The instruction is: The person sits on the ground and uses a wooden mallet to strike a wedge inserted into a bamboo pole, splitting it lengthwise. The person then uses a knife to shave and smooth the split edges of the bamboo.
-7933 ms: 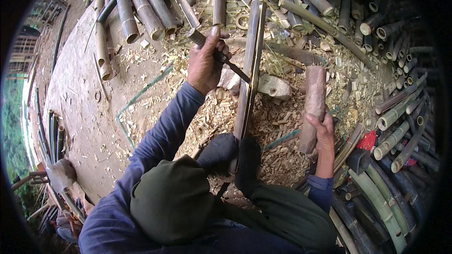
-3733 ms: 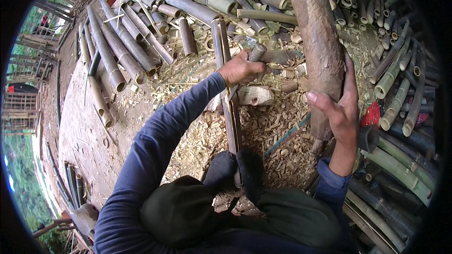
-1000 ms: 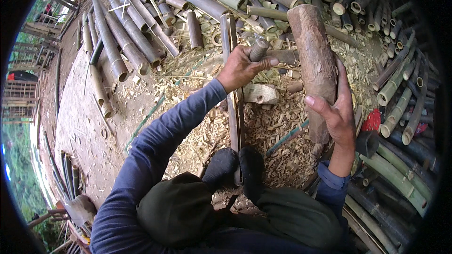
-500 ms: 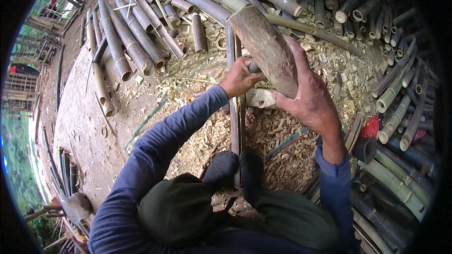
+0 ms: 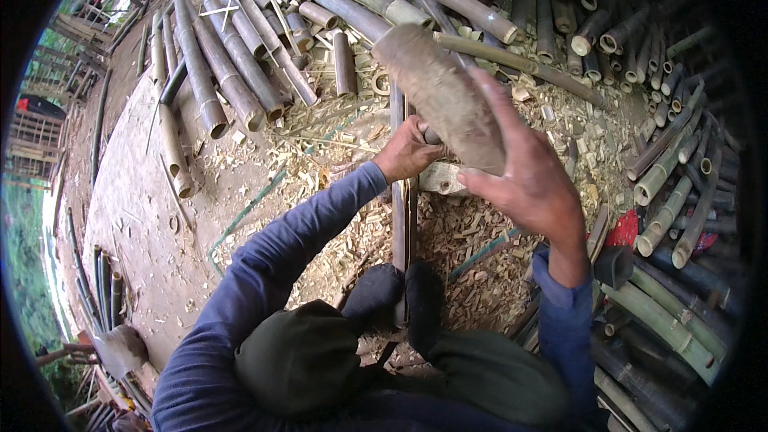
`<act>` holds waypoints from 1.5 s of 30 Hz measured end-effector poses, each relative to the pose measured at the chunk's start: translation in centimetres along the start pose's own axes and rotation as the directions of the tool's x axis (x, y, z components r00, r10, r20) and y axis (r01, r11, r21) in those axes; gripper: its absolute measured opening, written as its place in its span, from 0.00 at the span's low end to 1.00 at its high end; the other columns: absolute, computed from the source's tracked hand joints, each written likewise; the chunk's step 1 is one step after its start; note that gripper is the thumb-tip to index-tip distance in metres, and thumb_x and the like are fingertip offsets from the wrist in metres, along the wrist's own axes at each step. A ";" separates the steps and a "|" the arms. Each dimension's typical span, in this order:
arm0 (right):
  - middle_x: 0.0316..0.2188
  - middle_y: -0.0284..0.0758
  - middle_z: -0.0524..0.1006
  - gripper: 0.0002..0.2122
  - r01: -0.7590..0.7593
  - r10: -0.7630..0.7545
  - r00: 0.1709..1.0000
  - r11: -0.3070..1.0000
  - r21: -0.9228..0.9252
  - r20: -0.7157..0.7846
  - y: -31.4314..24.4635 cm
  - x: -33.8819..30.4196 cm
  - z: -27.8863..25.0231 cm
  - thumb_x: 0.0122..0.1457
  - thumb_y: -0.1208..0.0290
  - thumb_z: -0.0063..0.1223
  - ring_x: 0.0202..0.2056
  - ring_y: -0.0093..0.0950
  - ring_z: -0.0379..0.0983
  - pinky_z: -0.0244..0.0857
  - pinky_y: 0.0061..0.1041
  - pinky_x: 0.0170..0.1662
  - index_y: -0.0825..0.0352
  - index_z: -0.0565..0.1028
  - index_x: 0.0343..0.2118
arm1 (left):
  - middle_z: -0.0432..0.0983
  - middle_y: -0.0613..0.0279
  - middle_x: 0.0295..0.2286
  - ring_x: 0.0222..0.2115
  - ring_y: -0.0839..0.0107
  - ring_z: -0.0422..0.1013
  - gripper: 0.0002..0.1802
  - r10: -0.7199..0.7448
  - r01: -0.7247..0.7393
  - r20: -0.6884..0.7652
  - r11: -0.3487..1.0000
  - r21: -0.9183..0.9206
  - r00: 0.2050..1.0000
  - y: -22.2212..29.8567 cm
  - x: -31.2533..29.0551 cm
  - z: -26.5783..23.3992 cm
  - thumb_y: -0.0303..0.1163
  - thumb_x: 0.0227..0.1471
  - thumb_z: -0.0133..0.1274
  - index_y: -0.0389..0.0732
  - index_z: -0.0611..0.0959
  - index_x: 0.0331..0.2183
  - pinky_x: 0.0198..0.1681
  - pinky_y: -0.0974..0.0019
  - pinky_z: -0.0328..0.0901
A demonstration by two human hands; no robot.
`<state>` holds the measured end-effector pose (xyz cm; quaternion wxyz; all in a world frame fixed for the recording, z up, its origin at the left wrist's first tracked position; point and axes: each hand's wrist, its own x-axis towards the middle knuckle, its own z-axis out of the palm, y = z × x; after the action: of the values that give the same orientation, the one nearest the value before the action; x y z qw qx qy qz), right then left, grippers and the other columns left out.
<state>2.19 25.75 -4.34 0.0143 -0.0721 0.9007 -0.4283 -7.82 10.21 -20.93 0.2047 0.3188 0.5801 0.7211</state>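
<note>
My right hand [image 5: 532, 180] grips a thick, rough brown wooden block [image 5: 440, 92], blurred by motion, with fingers along one edge and thumb on the other. Just under the block, my left hand [image 5: 410, 152] is closed round a dark, round-ended rod [image 5: 432, 136]; most of it is hidden in the fist, so its kind does not show. Beneath that hand a long split bamboo pole [image 5: 400, 228] runs toward me, its near end between my dark-covered feet [image 5: 374, 296]. A pale wooden block with a small hole [image 5: 442, 178] lies beside the pole.
Wood chips [image 5: 480, 216] cover the ground around the pole. Cut bamboo poles [image 5: 232, 56] lie at the far left. More bamboo is stacked at the right [image 5: 660, 220], beside a red item [image 5: 622, 230]. A green strip [image 5: 248, 212] lies on the ground.
The wooden block in my right hand has shifted slightly down and left, now smeared by motion. My left hand still holds the rod over the pole. The view has turned slightly.
</note>
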 end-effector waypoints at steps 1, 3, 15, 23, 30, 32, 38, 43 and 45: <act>0.66 0.54 0.61 0.47 0.049 -0.045 0.996 0.998 0.043 -0.081 -0.4 -0.1 -0.4 0.49 0.76 0.62 0.62 0.46 0.66 0.63 0.43 0.64 0.65 0.49 0.71 | 0.83 0.63 0.40 0.38 0.75 0.77 0.14 -0.047 0.047 -0.001 0.998 -0.031 0.999 0.2 -0.3 0.0 0.30 0.53 0.66 0.36 0.84 0.41 0.47 0.69 0.72; 0.67 0.53 0.59 0.47 0.171 -0.128 0.955 0.974 0.148 -0.266 -2.1 0.1 -1.8 0.48 0.76 0.63 0.63 0.45 0.64 0.62 0.42 0.65 0.67 0.49 0.71 | 0.84 0.66 0.35 0.34 0.78 0.76 0.14 -0.164 0.165 0.126 0.986 0.006 0.978 0.1 0.6 -1.0 0.34 0.53 0.67 0.38 0.85 0.40 0.42 0.69 0.71; 0.62 0.55 0.66 0.47 -0.105 0.115 0.982 0.992 0.073 -0.150 1.0 -0.9 0.4 0.48 0.70 0.63 0.59 0.45 0.69 0.63 0.38 0.63 0.67 0.49 0.71 | 0.81 0.56 0.29 0.33 0.58 0.79 0.11 -0.197 -0.353 0.624 0.681 0.642 0.756 -2.0 -6.4 1.8 0.30 0.34 0.68 0.41 0.84 0.25 0.42 0.57 0.72; 0.64 0.51 0.60 0.47 -0.015 0.102 0.919 0.975 0.222 -0.382 0.6 -4.0 -1.7 0.48 0.66 0.64 0.65 0.40 0.59 0.51 0.35 0.68 0.75 0.50 0.69 | 0.75 0.57 0.21 0.26 0.55 0.76 0.09 0.203 -0.305 0.353 0.915 0.265 0.913 10.0 -5.9 4.7 0.29 0.44 0.61 0.40 0.78 0.29 0.32 0.54 0.69; 0.64 0.51 0.59 0.49 -0.118 0.224 0.901 0.950 0.288 -0.370 1.5 -5.1 -1.1 0.48 0.65 0.65 0.64 0.40 0.58 0.48 0.35 0.69 0.76 0.49 0.69 | 0.72 0.69 0.19 0.19 0.81 0.67 0.15 -0.157 0.041 -0.532 0.974 -0.222 0.832 5.0 -2.2 -5.4 0.41 0.56 0.65 0.38 0.83 0.34 0.18 0.73 0.61; 0.64 0.51 0.60 0.48 -0.115 0.219 0.898 0.954 0.276 -0.383 2.2 -5.1 -0.5 0.48 0.65 0.64 0.64 0.40 0.59 0.49 0.35 0.68 0.76 0.49 0.69 | 0.68 0.70 0.19 0.18 0.80 0.64 0.15 -0.245 -0.069 -0.556 0.873 -0.482 0.794 3.6 -2.4 -6.0 0.40 0.58 0.62 0.38 0.81 0.35 0.19 0.73 0.60; 0.65 0.50 0.58 0.50 -0.152 0.248 0.913 0.944 0.294 -0.325 1.4 -4.6 0.1 0.46 0.63 0.65 0.65 0.39 0.57 0.47 0.33 0.69 0.76 0.48 0.70 | 0.70 0.68 0.20 0.19 0.79 0.63 0.15 -0.262 -0.060 -0.508 0.844 -0.533 0.821 1.5 -2.6 -5.2 0.38 0.59 0.60 0.36 0.81 0.29 0.21 0.73 0.59; 0.65 0.50 0.58 0.50 -0.150 0.240 0.919 0.946 0.287 -0.311 1.2 -4.5 0.5 0.46 0.63 0.64 0.65 0.39 0.57 0.47 0.33 0.69 0.76 0.48 0.70 | 0.74 0.66 0.19 0.17 0.79 0.66 0.14 -0.186 -0.001 -0.434 0.918 -0.396 0.882 1.1 -2.7 -4.7 0.35 0.56 0.63 0.38 0.81 0.24 0.21 0.73 0.59; 0.65 0.50 0.59 0.50 -0.149 0.226 0.920 0.957 0.250 -0.320 1.2 -4.3 0.6 0.45 0.63 0.64 0.65 0.39 0.58 0.47 0.33 0.69 0.75 0.48 0.70 | 0.75 0.66 0.19 0.18 0.80 0.67 0.13 -0.164 0.045 -0.394 0.955 -0.294 0.904 1.2 -2.8 -4.8 0.35 0.56 0.63 0.39 0.81 0.24 0.22 0.73 0.59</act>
<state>6.39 26.68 -5.78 -0.0946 0.0932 0.8387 -0.5281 -9.02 4.66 -20.98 0.1584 0.0948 0.5197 0.8342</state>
